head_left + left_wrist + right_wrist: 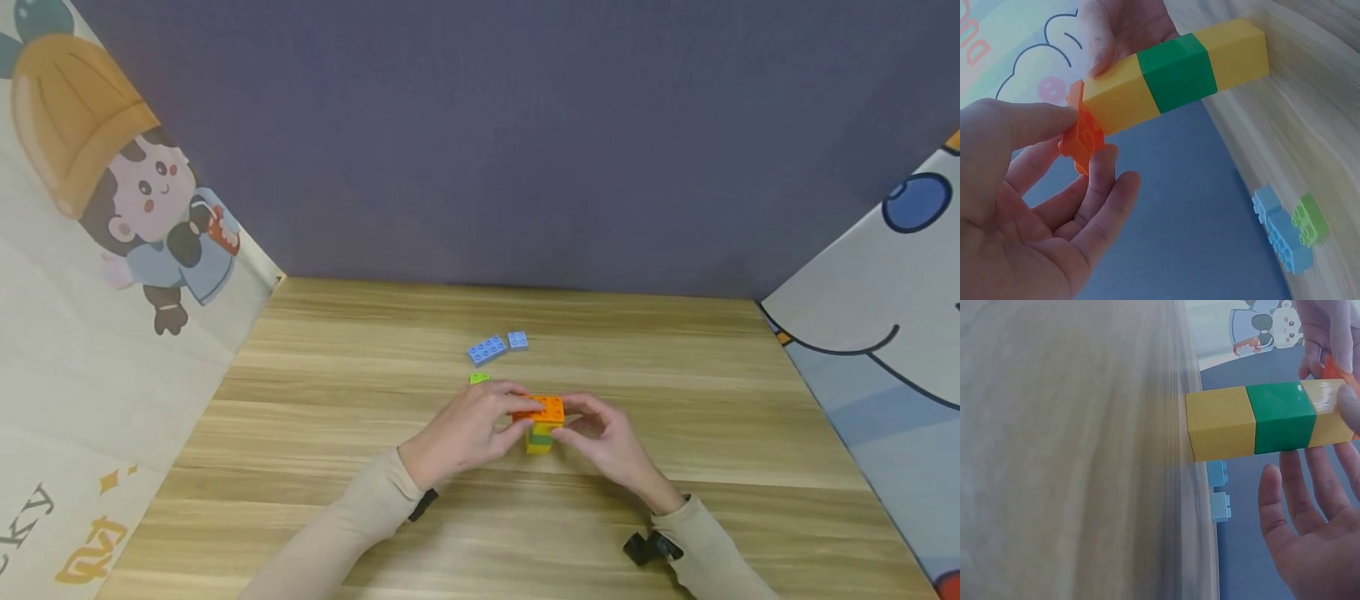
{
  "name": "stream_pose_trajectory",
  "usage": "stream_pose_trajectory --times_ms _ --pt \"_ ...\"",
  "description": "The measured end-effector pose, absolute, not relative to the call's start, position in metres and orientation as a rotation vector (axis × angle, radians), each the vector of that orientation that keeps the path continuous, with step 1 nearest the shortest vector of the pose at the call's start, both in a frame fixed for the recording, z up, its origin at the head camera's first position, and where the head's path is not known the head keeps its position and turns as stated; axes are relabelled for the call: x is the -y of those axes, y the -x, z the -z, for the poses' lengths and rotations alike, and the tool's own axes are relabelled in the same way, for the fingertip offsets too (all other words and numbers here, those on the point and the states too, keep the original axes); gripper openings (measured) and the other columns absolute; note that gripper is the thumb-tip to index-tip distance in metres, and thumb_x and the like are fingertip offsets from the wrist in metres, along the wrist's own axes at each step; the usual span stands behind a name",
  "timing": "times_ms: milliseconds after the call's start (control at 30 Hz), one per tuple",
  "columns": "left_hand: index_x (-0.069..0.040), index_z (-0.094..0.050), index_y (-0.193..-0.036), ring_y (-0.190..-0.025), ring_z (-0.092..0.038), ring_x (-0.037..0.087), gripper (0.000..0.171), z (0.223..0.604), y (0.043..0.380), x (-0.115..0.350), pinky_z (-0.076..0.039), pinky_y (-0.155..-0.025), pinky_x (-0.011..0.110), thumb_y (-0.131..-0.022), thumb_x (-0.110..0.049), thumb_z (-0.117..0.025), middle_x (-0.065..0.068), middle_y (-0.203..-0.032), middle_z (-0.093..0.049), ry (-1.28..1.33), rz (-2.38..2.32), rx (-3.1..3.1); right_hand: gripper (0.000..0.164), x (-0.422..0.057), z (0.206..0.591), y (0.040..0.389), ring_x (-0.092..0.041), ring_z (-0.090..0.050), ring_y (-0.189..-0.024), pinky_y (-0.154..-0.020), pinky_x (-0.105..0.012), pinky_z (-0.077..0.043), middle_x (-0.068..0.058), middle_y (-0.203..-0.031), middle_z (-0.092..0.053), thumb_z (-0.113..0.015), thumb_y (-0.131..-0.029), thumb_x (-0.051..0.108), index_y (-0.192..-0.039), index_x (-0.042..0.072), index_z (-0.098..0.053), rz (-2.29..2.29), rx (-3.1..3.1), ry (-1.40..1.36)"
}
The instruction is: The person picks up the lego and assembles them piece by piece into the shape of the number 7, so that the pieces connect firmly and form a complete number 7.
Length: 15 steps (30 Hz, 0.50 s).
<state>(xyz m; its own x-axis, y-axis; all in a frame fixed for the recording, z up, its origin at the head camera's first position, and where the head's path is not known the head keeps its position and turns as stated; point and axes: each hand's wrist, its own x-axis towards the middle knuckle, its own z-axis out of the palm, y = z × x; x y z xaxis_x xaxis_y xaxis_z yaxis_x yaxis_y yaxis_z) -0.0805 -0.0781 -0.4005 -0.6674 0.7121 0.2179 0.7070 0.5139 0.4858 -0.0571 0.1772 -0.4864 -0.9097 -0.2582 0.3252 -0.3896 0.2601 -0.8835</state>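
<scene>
A tower of yellow, green and yellow bricks stands upright on the table, its green brick (1177, 72) in the middle and the lower yellow brick (1220, 423) at the base. On its upper end is a thin orange brick (553, 409) with studs. My left hand (472, 427) pinches this orange brick between thumb and fingers, from the left. From the other side, my right hand (611, 442) holds the upper yellow brick (1121, 94), thumb on the near face and fingers along the far side.
Beyond the tower lie a long blue brick (487, 351) and a small blue brick (517, 340). A light green brick (479, 378) sits just past my left hand, partly covered by it. A dark panel (510, 150) rises behind the wooden table (300, 433), with printed sheets at both sides.
</scene>
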Motion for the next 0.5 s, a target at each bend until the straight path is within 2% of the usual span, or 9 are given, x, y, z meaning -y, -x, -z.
stream_pose_trajectory --times_ms 100,267,500 --pt "-0.014 -0.076 -0.133 -0.116 -0.073 0.025 0.03 0.4018 0.0807 0.0778 -0.062 -0.095 0.036 -0.104 -0.02 -0.071 0.013 -0.136 -0.073 -1.27 -0.85 -2.733 0.037 -0.1772 0.4867 0.0571 0.003 -0.068 -0.108 -0.085 -0.027 -0.063 0.007 -0.123 -0.075 -0.078 -0.092 -0.006 -0.127 0.0 -0.069 -1.731 2.407 -0.616" --pt "-0.015 -0.076 -0.131 -0.112 -0.073 0.02 0.029 0.4036 0.0812 0.0776 -0.062 -0.09 0.03 -0.104 -0.021 -0.07 0.008 -0.135 -0.074 -1.26 -0.864 -2.731 0.036 -0.1776 0.4873 0.0572 0.002 -0.068 -0.11 -0.086 -0.027 -0.063 0.017 -0.123 -0.072 -0.078 -0.092 -0.005 -0.127 0.0 -0.069 -1.749 2.401 -0.621" --pt "-0.017 -0.075 -0.131 -0.104 -0.073 0.016 0.028 0.4064 0.0806 0.0785 -0.062 -0.086 0.028 -0.104 -0.025 -0.07 0.005 -0.133 -0.074 -1.271 -0.868 -2.746 0.036 -0.1768 0.4872 0.0572 0.002 -0.067 -0.109 -0.087 -0.026 -0.062 0.02 -0.123 -0.071 -0.077 -0.092 -0.007 -0.127 -0.001 -0.069 -1.771 2.393 -0.628"
